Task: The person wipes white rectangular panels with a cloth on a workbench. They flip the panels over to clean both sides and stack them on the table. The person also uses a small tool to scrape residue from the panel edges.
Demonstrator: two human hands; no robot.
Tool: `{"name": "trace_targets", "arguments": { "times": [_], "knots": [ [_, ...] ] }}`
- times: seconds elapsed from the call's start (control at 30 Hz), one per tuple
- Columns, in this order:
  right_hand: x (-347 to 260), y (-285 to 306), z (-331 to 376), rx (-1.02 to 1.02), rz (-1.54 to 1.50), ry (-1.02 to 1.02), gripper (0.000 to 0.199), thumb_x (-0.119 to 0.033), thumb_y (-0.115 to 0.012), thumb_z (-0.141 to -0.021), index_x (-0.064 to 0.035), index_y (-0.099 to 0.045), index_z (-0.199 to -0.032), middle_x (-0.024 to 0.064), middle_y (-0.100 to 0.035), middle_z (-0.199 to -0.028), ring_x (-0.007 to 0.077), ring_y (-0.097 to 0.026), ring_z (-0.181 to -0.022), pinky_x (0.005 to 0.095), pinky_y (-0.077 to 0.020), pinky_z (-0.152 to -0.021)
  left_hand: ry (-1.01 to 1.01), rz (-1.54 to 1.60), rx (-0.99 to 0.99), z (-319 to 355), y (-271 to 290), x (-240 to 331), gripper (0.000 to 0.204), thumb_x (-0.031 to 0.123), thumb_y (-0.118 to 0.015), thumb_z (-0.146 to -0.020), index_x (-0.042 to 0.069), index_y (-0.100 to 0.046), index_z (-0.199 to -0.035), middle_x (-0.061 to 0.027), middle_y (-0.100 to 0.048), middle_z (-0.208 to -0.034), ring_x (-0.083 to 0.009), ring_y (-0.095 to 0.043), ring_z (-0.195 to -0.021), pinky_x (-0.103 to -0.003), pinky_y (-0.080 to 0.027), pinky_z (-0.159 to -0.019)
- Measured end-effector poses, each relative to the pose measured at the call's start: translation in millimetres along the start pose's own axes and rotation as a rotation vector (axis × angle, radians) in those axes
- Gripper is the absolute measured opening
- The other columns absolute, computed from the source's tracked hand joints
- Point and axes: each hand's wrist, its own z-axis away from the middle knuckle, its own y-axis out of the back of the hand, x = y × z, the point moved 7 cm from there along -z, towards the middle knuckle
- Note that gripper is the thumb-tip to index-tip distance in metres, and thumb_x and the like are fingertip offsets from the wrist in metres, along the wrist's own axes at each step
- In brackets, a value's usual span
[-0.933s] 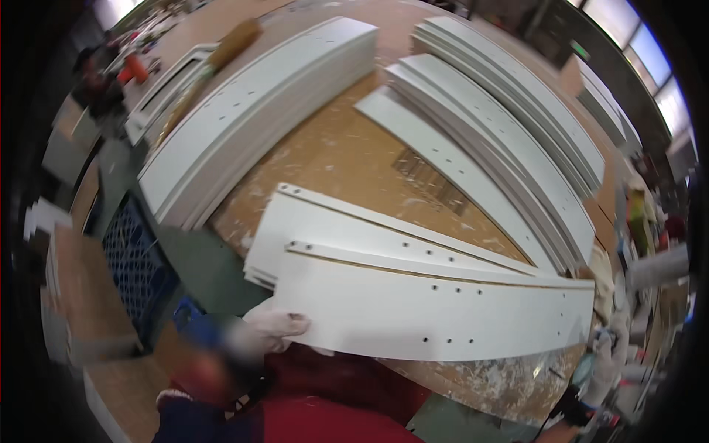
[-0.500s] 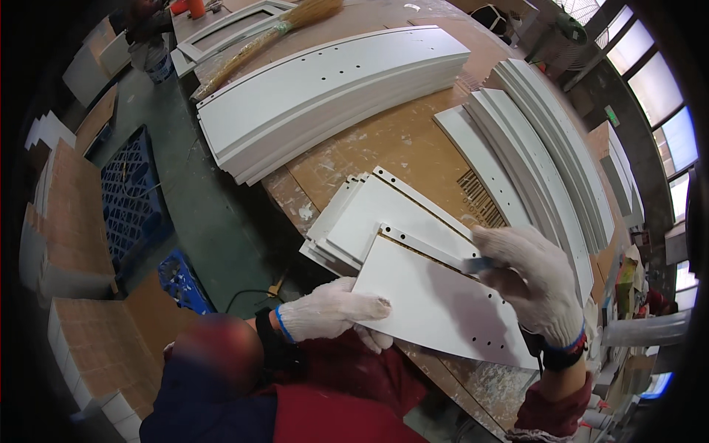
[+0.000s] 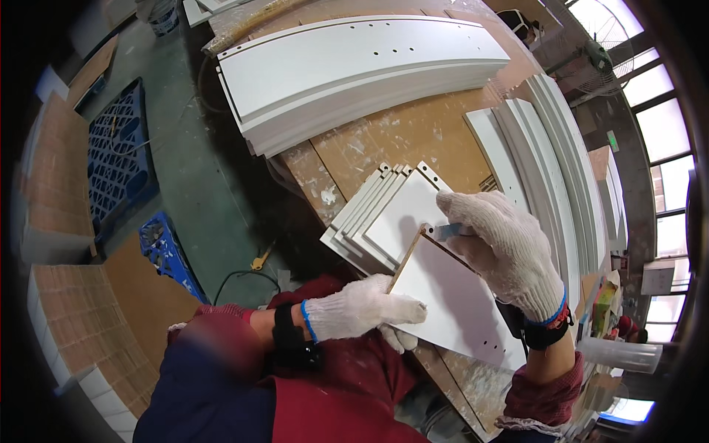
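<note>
A white panel [image 3: 450, 295] with a brown groove along its far edge and small drilled holes lies slanted in front of me. My left hand [image 3: 358, 306], in a white knit glove, grips its left end, thumb on top and fingers beneath. My right hand [image 3: 506, 247], gloved too, pinches a small flat blue-grey tool [image 3: 449, 231] at the panel's far left corner; its exact kind is hard to make out. Under and behind the panel is a fanned stack of similar white boards [image 3: 395, 210], partly hidden by the held panel and the right hand.
A tall stack of long white panels [image 3: 332, 74] stands farther back on the worktable [image 3: 384, 140]. More long boards [image 3: 550, 170] are piled to the right. Blue plastic pallets [image 3: 118, 155] lie on the floor at left, beside stacked panels [image 3: 59, 177]. A fan [image 3: 594, 63] stands at the far right.
My right hand has slid the tool left along the panel's far edge to its corner. My left hand still holds the panel. The whole view has shifted slightly.
</note>
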Motion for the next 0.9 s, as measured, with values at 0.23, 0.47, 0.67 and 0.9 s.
{"name": "trace_targets", "arguments": {
  "times": [0.23, 0.47, 0.67, 0.9],
  "knots": [
    [-5, -16, -7, 0.019, 0.142, 0.134, 0.041, -0.001, -0.071, -0.073, -0.0059, -0.059, -0.112, 0.0091, -0.063, -0.088, 0.027, -0.061, -0.08, 0.0364, -0.049, -0.07, -0.016, -0.018, 0.006, -2, -1, 1, 0.038, 0.026, -0.065, -0.088, -0.006, -0.058, -0.108, -0.0158, -0.067, -0.088, -0.0234, -0.067, -0.076, -0.033, -0.056, -0.068],
    [-6, -16, -12, -0.022, 0.155, 0.091, 0.04, -0.004, -0.071, -0.074, -0.0067, -0.059, -0.112, 0.0082, -0.064, -0.09, 0.0281, -0.06, -0.085, 0.038, -0.0485, -0.073, 0.002, -0.047, 0.007, -2, 2, -1, 0.036, 0.027, -0.065, -0.088, -0.004, -0.059, -0.106, -0.0158, -0.067, -0.086, -0.0232, -0.067, -0.074, -0.032, -0.056, -0.068],
    [-10, -12, -14, 0.028, 0.209, 0.138, 0.039, -0.005, -0.072, -0.074, -0.0073, -0.059, -0.111, 0.008, -0.064, -0.09, 0.0273, -0.061, -0.085, 0.0371, -0.0492, -0.071, -0.02, -0.05, 0.017, 1, 0, 4, 0.037, 0.028, -0.065, -0.088, -0.004, -0.059, -0.106, -0.0158, -0.067, -0.085, -0.0234, -0.067, -0.074, -0.032, -0.055, -0.068],
    [-9, -19, -15, -0.037, 0.26, 0.109, 0.038, -0.005, -0.071, -0.074, -0.008, -0.059, -0.11, 0.0075, -0.064, -0.092, 0.0277, -0.061, -0.086, 0.037, -0.0494, -0.073, -0.005, -0.03, 0.007, 1, -2, 4, 0.036, 0.027, -0.066, -0.087, -0.004, -0.06, -0.105, -0.0153, -0.067, -0.085, -0.023, -0.067, -0.075, -0.031, -0.055, -0.068]
  ]
}}
